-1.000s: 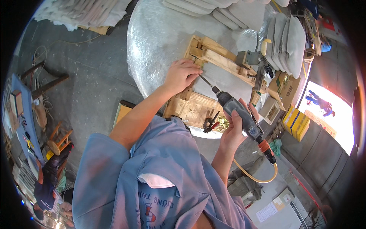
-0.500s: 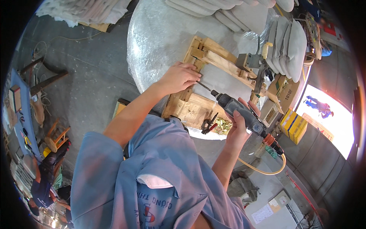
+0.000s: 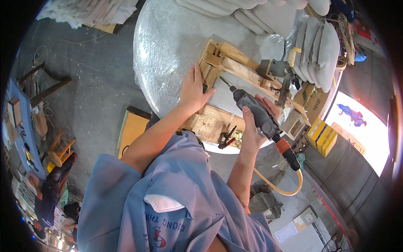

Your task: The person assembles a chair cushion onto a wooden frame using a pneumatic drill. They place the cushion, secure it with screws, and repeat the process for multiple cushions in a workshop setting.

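My right hand [image 3: 252,130] is wrapped round the black body of an air screwdriver [image 3: 260,112], which has an orange band near its hose end. Its thin bit points up and left over a pale panel, the tip near the frame's left side. My left hand [image 3: 194,91] lies flat with fingers stretched and thumb apart on the left rail of a wooden frame [image 3: 215,61]. A small dark piece [image 3: 205,88] shows beside its palm; the rest of that piece is hidden. The frame stands on a round table [image 3: 168,54] wrapped in clear film.
Right of the frame sits a metal clamp [image 3: 285,77]. Black clippers [image 3: 226,137] lie at the near edge beside brass-coloured fasteners [image 3: 237,139]. Grey padded panels [image 3: 321,54] stack at the back. A yellow hose [image 3: 273,189] loops from the tool. A yellow box [image 3: 322,138] stands right.
My left hand has opened from curled fingers near the bit and now lies flat on the rail. The screwdriver has shifted slightly left, its bit up and away from that hand.
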{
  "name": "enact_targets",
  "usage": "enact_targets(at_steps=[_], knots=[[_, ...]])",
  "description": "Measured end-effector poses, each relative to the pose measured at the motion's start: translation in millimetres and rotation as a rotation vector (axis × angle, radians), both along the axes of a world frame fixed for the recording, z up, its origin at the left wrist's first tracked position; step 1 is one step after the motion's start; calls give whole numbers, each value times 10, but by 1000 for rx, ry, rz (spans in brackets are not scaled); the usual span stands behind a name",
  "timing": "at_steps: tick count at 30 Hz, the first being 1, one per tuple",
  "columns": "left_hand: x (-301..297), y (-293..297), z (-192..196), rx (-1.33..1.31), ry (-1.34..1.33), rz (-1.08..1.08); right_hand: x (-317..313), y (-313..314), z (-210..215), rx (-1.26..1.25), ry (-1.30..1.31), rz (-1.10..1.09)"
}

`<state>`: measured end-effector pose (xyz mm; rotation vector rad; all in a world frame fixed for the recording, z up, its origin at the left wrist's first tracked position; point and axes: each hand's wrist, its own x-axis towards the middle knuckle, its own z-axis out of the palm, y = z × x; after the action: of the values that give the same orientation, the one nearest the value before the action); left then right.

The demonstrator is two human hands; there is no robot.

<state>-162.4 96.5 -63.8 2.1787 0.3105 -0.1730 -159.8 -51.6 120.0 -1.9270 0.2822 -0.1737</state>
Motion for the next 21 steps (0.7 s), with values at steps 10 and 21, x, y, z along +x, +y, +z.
enact_targets(at_steps=[10, 21], knots=[[-20, -44, -15, -41, 66, 4, 89, 34, -96, -27, 44, 27], [-13, -35, 15, -107, 65, 26, 438, 242, 27, -183, 153, 155]])
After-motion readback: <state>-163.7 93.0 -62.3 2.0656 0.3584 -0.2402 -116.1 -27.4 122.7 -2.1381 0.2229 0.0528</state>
